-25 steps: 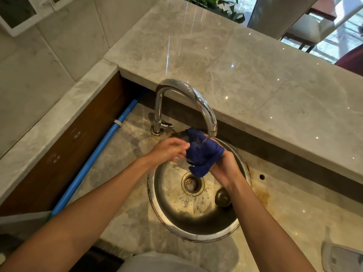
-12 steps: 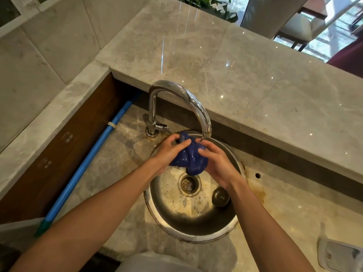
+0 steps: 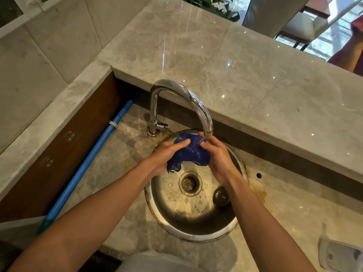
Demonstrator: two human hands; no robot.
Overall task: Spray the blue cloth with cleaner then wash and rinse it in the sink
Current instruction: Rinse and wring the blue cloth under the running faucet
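Now both hands (image 3: 193, 154) grip blue cloth (image 3: 189, 153) over sink (image 3: 196, 230).

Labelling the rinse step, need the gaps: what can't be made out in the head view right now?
- Blue cloth: its middle is covered by the left hand and right hand.
- White object at the lower right: cut off by the frame edge, unidentifiable.
- Dark round item in the sink: partly behind the right forearm; a stopper perhaps.
- Spray cleaner: not in view.
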